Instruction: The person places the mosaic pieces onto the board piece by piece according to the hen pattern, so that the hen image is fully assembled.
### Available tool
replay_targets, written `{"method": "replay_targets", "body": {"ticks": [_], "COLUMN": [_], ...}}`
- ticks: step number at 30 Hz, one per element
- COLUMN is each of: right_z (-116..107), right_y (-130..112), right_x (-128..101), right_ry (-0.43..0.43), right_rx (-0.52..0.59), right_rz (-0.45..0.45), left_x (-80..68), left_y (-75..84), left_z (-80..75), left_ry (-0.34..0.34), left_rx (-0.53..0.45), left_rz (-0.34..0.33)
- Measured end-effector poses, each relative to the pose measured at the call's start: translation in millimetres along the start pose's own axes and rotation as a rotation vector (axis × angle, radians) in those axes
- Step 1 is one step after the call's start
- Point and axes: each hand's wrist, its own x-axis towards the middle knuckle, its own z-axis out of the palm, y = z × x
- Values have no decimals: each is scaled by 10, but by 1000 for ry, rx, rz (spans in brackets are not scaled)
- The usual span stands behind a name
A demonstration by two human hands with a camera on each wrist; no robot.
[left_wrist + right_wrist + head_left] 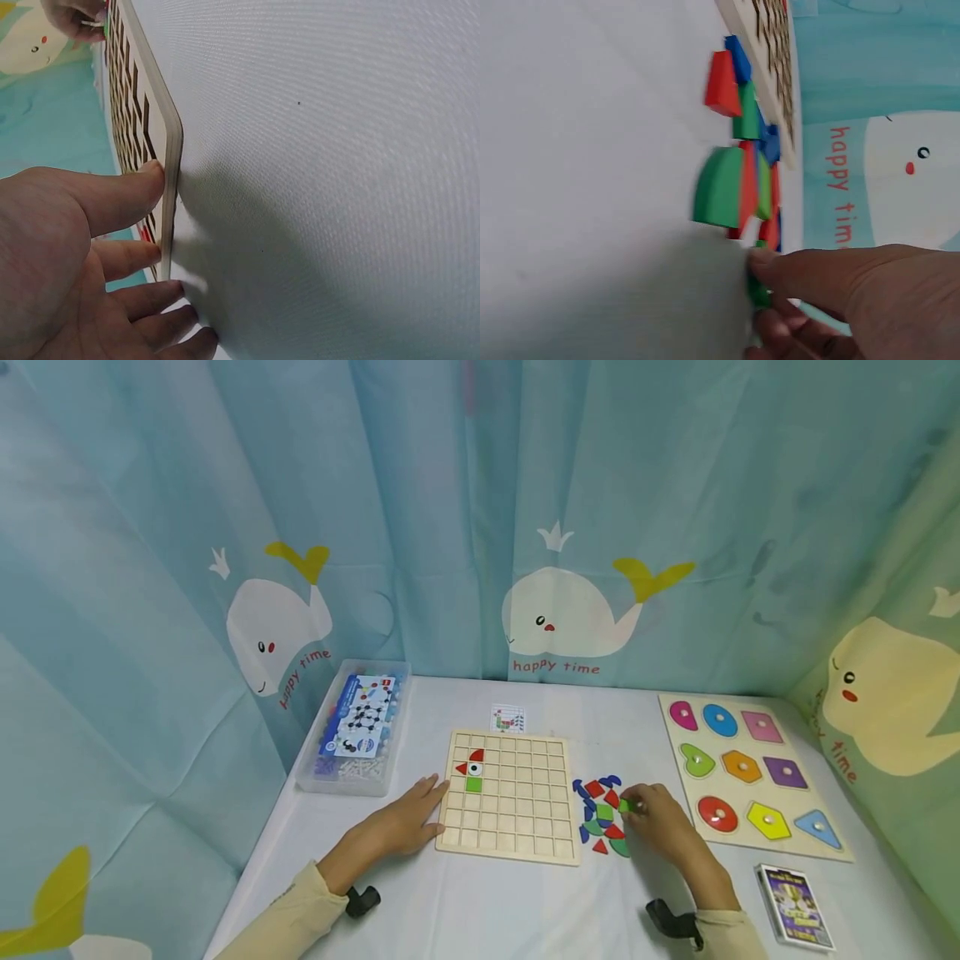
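Note:
A wooden grid board point(510, 793) lies on the white table, with a few red and green pieces set in its upper left cells point(472, 768). My left hand point(408, 818) rests flat against the board's left edge point(171, 187), fingers straight. To the board's right is a pile of red, green and blue shape pieces point(600, 818). My right hand point(660, 822) pinches a small green piece point(625, 806) at the pile's right side; the green piece point(759, 289) shows between its fingertips.
A clear plastic box of parts point(356, 727) stands at the back left. A small picture card point(507, 719) lies behind the board. A wooden shape puzzle with knobs point(750, 772) sits at the right, a card box point(795, 906) near the front right. Curtains surround the table.

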Motion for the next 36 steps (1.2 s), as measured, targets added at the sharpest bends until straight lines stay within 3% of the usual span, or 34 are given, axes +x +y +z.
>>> {"method": "replay_targets", "body": {"ticks": [3, 19, 31, 36], "right_z": [34, -26, 13, 21], "right_y": [14, 78, 133, 83], "right_x": [6, -16, 181, 300], "right_ry": [16, 20, 113, 141], "right_rx": [6, 7, -13, -5], "right_rz": [-29, 6, -53, -31], "left_x": [5, 3, 4, 6], "left_y": [-13, -14, -13, -16], "left_z": [7, 9, 2, 11], "left_ry": [1, 4, 8, 8], "left_rx": [-1, 10, 4, 15], "left_rz": [3, 7, 15, 15]}}
